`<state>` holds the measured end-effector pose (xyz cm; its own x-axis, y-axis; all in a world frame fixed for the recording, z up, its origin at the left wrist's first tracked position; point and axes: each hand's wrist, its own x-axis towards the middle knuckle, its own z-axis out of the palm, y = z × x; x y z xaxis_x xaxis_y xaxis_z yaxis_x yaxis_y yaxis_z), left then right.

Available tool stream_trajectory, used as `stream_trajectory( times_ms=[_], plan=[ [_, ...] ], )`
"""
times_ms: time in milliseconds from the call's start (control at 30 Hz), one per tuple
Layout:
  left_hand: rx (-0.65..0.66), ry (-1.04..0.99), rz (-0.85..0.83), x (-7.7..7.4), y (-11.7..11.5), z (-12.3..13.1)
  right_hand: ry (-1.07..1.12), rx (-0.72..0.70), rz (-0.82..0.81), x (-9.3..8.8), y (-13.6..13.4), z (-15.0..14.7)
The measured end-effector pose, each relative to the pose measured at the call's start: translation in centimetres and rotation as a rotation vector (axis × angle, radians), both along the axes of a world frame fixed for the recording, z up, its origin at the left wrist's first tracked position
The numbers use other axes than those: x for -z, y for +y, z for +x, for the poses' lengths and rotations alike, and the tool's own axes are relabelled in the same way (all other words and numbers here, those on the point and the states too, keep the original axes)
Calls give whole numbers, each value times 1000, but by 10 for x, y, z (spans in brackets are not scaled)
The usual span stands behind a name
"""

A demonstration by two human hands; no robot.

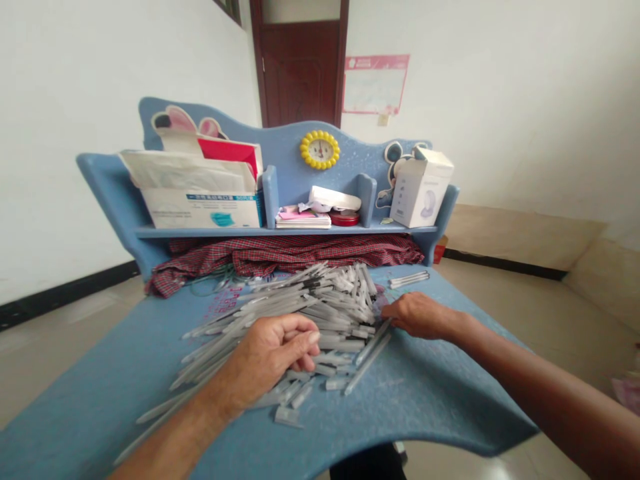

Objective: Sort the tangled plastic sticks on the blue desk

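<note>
A wide heap of pale, translucent pen parts (pixel 320 303) lies on the blue desk, long tubes spread to the left and short caps at the front. Above the heap's middle is my left hand (pixel 287 343), its fingers curled and pressed together; what they hold, if anything, is hidden. My right hand (pixel 413 315) is at the heap's right edge, fingers closed and pointing left, beside the upper end of a slanting tube (pixel 367 363). Whether it grips that tube is too small to tell. Behind my right hand, a few pens (pixel 409 279) lie together.
A blue shelf (pixel 215 233) at the back holds a mask box (pixel 200 208), a white box (pixel 423 190) and small items. Checked cloth (pixel 300 252) lies under it. A yellow clock (pixel 320 150) is on the backboard. The desk's curved front edge (pixel 425 437) is near.
</note>
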<state>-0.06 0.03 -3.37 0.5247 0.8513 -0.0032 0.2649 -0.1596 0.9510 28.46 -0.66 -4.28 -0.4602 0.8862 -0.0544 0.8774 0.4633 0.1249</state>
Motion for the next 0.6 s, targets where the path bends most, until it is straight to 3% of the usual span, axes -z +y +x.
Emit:
stream_trajectory(
  times_ms=[267,500,600],
  plan=[
    [-16,1,0,-2,-3,2,89,-90,8,-2,-6,20],
    [-19,-1,-5,0,-2,2,-104,-88,63,2,-6,14],
    [-18,-8,-4,-4,-4,3,-73,-108,50,-2,-9,19]
  ],
)
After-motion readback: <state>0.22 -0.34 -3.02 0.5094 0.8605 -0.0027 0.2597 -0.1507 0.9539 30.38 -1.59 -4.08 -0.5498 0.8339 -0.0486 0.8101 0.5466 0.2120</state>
